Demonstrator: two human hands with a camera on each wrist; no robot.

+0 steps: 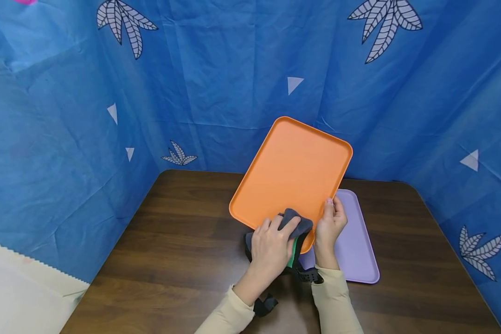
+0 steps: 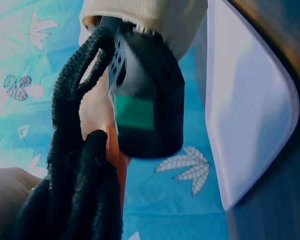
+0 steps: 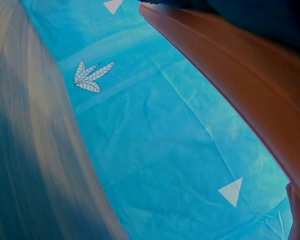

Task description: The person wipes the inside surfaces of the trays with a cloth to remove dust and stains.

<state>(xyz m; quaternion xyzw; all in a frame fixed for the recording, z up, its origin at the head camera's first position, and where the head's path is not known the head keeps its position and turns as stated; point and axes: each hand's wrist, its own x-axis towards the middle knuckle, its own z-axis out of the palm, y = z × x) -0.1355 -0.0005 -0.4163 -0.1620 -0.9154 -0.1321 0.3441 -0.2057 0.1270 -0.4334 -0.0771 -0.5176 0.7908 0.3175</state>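
At the far left the curtain hangs beyond the table, whose wood fills the lower left of the frame. The left hand, just below centre, has its fingers bent over the cloth and holds it against the lower part of the orange tray. The cloth is dark grey, bunched and limp; it looks soft and light, likely to fold under the fingertips, so a flat, spread grip over a wad of it should serve best.

The orange tray is tilted up in the middle of the frame, its face toward the head camera and its top overlapping the curtain; whether its lowest corner touches the table I cannot tell. It looks thin, stiff and light, probably plastic, hardly fragile, with a smooth face that may slip. The raised rim is the place to hold. Right of centre, the right hand does so, thumb on the face side, fingers behind, pinching the right edge low down.

Partly behind that hand, the purple tray lies flat on the table, lower right of centre.
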